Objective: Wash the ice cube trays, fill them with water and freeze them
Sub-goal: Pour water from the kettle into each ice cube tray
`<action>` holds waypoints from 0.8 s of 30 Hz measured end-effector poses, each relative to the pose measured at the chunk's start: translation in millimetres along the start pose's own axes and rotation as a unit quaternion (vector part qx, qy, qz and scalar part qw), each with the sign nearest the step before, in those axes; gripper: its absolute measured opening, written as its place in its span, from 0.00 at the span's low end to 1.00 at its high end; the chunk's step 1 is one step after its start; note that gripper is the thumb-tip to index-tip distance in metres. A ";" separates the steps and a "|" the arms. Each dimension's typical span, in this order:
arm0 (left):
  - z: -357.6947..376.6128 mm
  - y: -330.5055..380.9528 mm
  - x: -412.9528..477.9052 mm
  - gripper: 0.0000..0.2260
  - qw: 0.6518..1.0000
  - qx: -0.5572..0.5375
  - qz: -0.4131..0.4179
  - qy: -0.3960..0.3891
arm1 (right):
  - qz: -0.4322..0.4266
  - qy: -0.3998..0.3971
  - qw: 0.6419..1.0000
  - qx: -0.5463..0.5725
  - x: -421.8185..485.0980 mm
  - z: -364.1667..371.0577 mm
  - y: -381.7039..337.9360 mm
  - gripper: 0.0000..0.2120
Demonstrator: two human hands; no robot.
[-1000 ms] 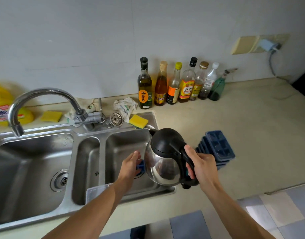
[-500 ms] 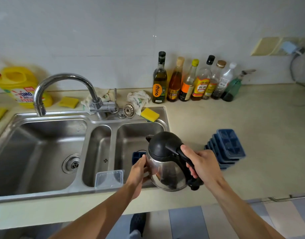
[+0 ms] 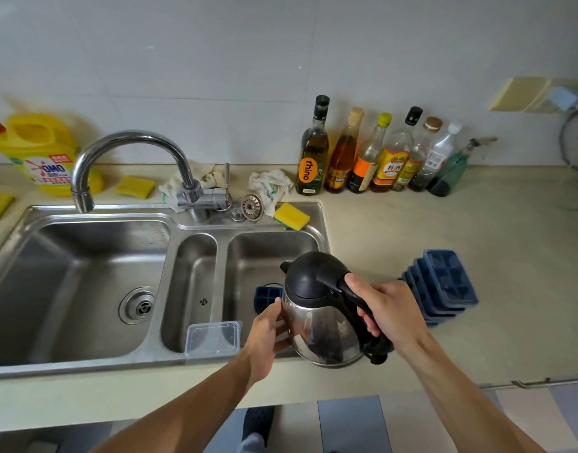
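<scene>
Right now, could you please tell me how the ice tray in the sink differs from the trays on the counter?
The sink tray lies alone in the right basin, partly hidden behind the kettle. The counter trays are stacked, fanned out, in plain view. Both are dark blue with square cells.

- My left hand [image 3: 267,330] and right hand [image 3: 390,310] are bare, with bare forearms [image 3: 189,407] running to the bottom edge.
- Below the desk [image 3: 150,400] front, a dark shoe [image 3: 258,420] dotted with small holes.
- Beneath it, a scrap of grey-blue cloth [image 3: 252,444]; garment unclear.
</scene>
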State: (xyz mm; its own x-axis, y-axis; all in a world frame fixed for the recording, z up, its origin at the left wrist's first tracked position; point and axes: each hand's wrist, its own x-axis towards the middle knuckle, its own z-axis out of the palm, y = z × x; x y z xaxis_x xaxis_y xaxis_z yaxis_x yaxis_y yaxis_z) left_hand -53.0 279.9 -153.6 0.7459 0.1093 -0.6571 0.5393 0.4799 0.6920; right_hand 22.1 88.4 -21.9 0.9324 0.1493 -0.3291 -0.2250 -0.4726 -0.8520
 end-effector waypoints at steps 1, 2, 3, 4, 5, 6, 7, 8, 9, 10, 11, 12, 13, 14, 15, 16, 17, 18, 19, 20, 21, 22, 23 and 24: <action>-1.3 -0.3 0.6 0.22 1.000 -0.001 -0.001 0.000 | 0.000 0.000 1.000 -0.002 0.2 0.7 -0.8 0.30; -2.7 -0.6 1.2 0.22 1.000 -0.002 -0.001 0.000 | 0.000 0.000 1.000 -0.004 0.4 1.5 -1.5 0.30; -3.9 -0.8 1.9 0.22 1.000 -0.003 -0.002 0.001 | -0.001 -0.001 1.000 -0.005 0.6 2.3 -2.4 0.30; -5.1 -0.7 2.3 0.22 1.000 -0.004 -0.003 0.001 | -0.001 -0.002 1.000 -0.005 0.8 3.2 -3.2 0.30; -6.0 -0.5 2.5 0.22 1.000 -0.005 -0.005 0.002 | -0.001 -0.002 1.000 -0.005 1.0 4.1 -3.8 0.29; -6.9 -0.3 2.4 0.21 1.000 -0.007 -0.007 0.004 | 0.000 -0.003 1.000 -0.004 1.0 4.9 -4.3 0.29; -7.8 -0.4 2.4 0.21 1.000 -0.009 -0.010 0.006 | 0.001 -0.004 1.000 -0.005 0.9 5.8 -5.1 0.29; -8.7 -0.4 2.4 0.21 1.000 -0.011 -0.012 0.007 | 0.002 -0.005 1.000 -0.006 0.7 6.6 -5.9 0.29; -9.6 -0.3 2.6 0.22 1.000 -0.014 -0.014 0.007 | 0.004 -0.006 1.000 -0.008 0.6 7.4 -7.0 0.30; -10.1 -0.2 3.0 0.22 1.000 -0.017 -0.016 0.008 | 0.006 -0.006 1.000 -0.011 0.5 8.2 -7.9 0.30; -10.4 0.0 3.1 0.22 1.000 -0.021 -0.017 0.009 | 0.006 -0.007 1.000 -0.015 0.5 8.8 -8.7 0.30; -10.3 0.3 3.2 0.22 0.999 -0.024 -0.019 0.011 | 0.006 -0.007 1.000 -0.018 0.7 9.4 -9.3 0.31; -10.1 0.7 3.1 0.22 0.999 -0.027 -0.022 0.015 | 0.005 -0.008 1.000 -0.020 1.0 9.8 -10.0 0.31; -10.0 1.1 3.3 0.21 0.999 -0.030 -0.026 0.019 | 0.006 -0.008 1.000 -0.021 1.2 10.3 -10.8 0.32; -10.0 1.1 3.4 0.21 0.999 -0.032 -0.029 0.021 | 0.006 -0.008 1.000 -0.020 1.3 10.6 -11.3 0.32; -10.0 1.1 3.7 0.21 0.999 -0.034 -0.032 0.023 | 0.006 -0.009 1.000 -0.020 1.3 10.7 -11.7 0.32; -10.0 1.1 4.2 0.21 0.999 -0.036 -0.033 0.023 | 0.006 -0.009 1.000 -0.020 1.4 10.9 -12.3 0.32; -10.1 0.8 4.5 0.21 0.998 -0.038 -0.035 0.023 | 0.007 -0.009 1.000 -0.020 1.3 10.9 -12.7 0.32; -10.1 0.7 4.6 0.21 0.998 -0.038 -0.036 0.024 | 0.008 -0.009 1.000 -0.020 1.4 11.1 -13.3 0.32; -10.3 0.7 4.8 0.20 0.998 -0.039 -0.037 0.025 | 0.008 -0.009 1.000 -0.021 1.4 11.2 -13.7 0.31; -10.7 0.7 5.0 0.20 0.998 -0.039 -0.036 0.024 | 0.008 -0.010 1.000 -0.022 1.6 11.4 -14.1 0.31; -11.0 0.6 5.2 0.21 0.998 -0.039 -0.036 0.021 | 0.009 -0.011 1.000 -0.022 1.6 11.6 -14.4 0.31; -11.1 0.5 5.3 0.21 0.998 -0.039 -0.035 0.019 | 0.010 -0.012 1.000 -0.021 1.8 11.6 -14.6 0.30; -11.3 0.3 5.2 0.21 0.998 -0.039 -0.036 0.018 | 0.011 -0.012 1.000 -0.021 1.9 11.5 -14.6 0.29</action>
State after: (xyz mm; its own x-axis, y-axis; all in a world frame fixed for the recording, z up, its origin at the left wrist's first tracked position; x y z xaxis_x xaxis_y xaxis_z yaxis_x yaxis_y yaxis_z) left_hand -53.4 290.5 -160.2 0.6907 0.1033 -0.7158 0.5580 0.5535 0.6183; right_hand 23.8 105.6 -14.8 0.9203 0.1581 -0.3578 -0.2336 -0.5115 -0.8270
